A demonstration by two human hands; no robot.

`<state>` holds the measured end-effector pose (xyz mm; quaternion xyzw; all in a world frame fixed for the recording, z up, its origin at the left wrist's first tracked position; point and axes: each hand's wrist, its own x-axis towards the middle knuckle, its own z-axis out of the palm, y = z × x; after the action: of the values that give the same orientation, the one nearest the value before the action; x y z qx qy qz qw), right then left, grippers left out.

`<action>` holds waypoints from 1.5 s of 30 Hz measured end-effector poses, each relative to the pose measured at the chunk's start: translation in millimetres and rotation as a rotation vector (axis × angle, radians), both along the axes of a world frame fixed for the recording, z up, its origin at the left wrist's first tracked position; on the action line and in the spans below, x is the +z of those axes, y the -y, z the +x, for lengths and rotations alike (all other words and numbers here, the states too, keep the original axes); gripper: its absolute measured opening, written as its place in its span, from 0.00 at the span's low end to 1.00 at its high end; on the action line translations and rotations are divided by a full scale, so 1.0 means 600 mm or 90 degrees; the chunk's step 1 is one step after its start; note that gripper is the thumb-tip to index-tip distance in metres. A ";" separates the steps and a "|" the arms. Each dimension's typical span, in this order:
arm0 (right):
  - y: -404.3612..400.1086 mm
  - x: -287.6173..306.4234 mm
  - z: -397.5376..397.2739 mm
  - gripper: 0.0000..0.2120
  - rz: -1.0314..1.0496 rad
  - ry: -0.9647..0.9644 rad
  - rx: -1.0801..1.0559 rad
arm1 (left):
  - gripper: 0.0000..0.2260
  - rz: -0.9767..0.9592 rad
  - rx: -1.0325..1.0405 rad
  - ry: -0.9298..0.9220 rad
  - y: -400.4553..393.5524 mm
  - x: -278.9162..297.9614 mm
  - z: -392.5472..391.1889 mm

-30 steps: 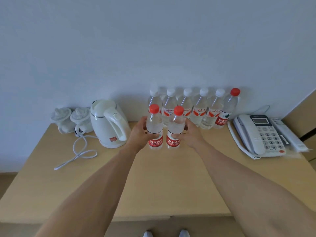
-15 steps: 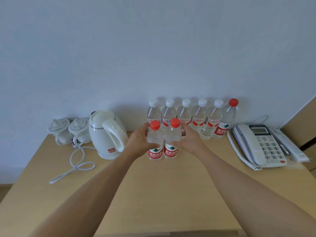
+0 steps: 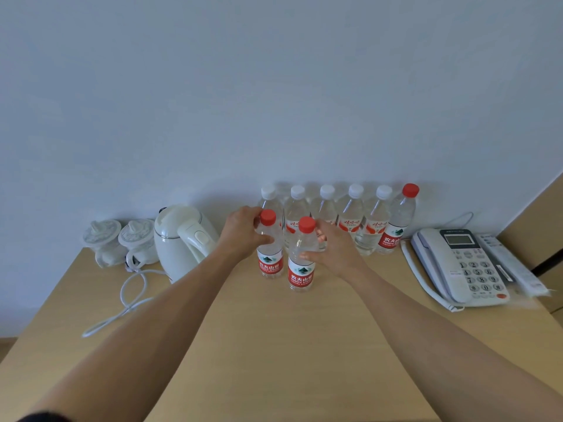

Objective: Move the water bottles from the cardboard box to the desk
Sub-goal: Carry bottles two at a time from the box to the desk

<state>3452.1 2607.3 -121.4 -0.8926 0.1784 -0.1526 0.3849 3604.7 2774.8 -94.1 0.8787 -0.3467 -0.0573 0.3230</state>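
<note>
Labels read "NONGFU SPRING": left hand [image 3: 243, 236] grips red-capped bottle [image 3: 269, 254].

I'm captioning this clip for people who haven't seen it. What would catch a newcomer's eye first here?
Two red-capped bottles stand mid-desk, the left hand gripping the left bottle and the right hand around the right bottle. Behind them a row of bottles lines the wall, five white-capped and one red-capped at its right end. A white kettle sits to the left, a desk phone to the right.
</note>
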 end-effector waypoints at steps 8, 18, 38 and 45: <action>0.001 -0.004 0.013 0.27 -0.009 0.020 -0.024 | 0.18 -0.012 0.018 0.006 0.014 -0.001 0.007; 0.009 -0.003 0.044 0.23 -0.058 0.037 -0.030 | 0.17 -0.026 0.027 0.012 0.012 0.001 0.003; 0.005 -0.008 0.056 0.26 -0.014 0.040 -0.060 | 0.17 -0.041 0.040 0.003 0.013 -0.004 0.005; 0.006 -0.002 0.056 0.27 -0.008 0.036 -0.076 | 0.17 -0.040 0.037 0.002 0.012 -0.005 0.004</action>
<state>3485.6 2603.9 -122.4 -0.8782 0.2193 -0.2013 0.3743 3607.1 2767.3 -96.9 0.8781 -0.3229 -0.0357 0.3512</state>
